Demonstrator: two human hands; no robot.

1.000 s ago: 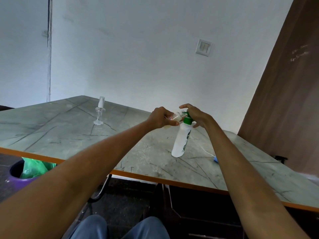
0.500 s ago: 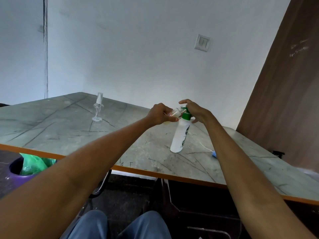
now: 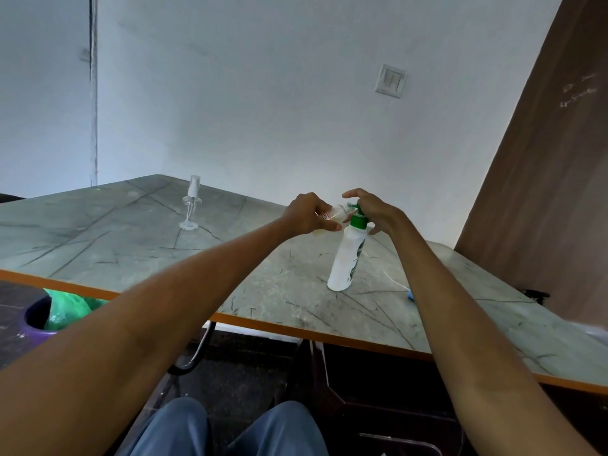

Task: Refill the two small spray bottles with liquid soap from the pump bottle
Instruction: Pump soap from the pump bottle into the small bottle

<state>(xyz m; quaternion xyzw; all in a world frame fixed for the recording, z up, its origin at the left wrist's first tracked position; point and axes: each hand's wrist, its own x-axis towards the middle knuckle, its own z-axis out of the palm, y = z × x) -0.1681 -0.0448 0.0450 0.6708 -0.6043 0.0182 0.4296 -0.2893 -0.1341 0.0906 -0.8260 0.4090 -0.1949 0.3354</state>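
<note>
The pump bottle (image 3: 346,258), white with a green collar and pump head, stands on the marble-pattern table (image 3: 131,245), leaning slightly, at about 1 o'clock from the centre of the view. The right hand (image 3: 378,213) rests on top of the green pump head with its fingers curled over it; the index finger is raised and extended toward 9 o'clock. The left hand (image 3: 307,213) grips a small clear spray bottle (image 3: 336,213), fingers curled round its body, and holds it tilted with its open neck against the pump nozzle, directly at 9 o'clock from the pump head. Whether liquid is flowing cannot be determined. The second spray bottle (image 3: 191,205), clear with its white spray top fitted, stands upright on the table well apart from both hands, at about 10 o'clock from the pump bottle. A small blue object (image 3: 411,294) with a thin white tube lies on the table just beside the right forearm, at 4 o'clock from the pump bottle base. A purple bin (image 3: 33,324) with a green liner stands on the floor beyond the near table edge, at 8 o'clock. A wall switch (image 3: 391,81) sits at 12 o'clock above the hands.
</note>
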